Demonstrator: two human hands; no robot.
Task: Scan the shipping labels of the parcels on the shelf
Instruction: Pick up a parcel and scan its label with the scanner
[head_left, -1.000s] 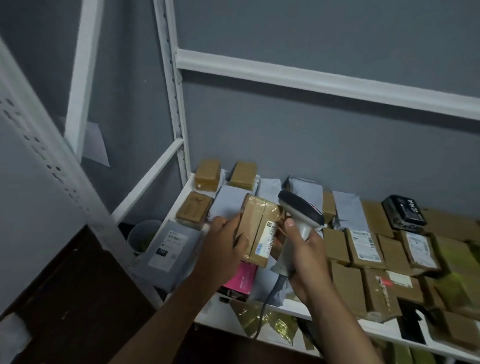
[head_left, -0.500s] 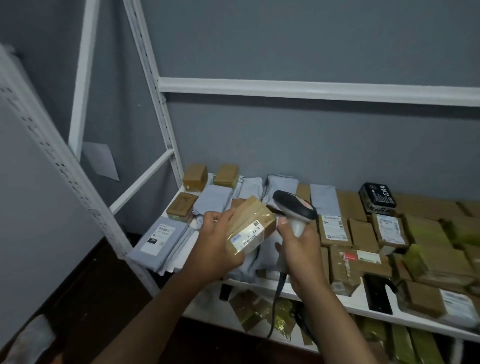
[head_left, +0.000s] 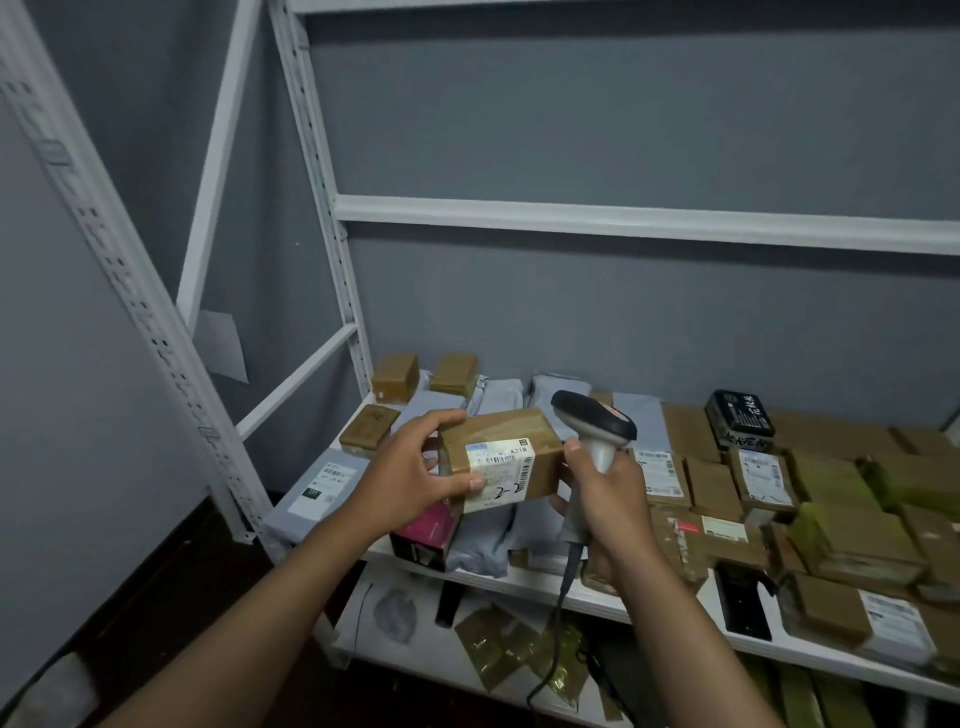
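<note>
Two hands work above the shelf: left hand fingers wrapped around a labelled box, right hand fist closed on the scanner beside it.

Parcel left of scanner, above shelf.

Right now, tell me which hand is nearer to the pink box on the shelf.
Left. The left hand holds the brown parcel directly above the pink box, nearly touching it. The right hand grips the scanner farther to the right.
</note>
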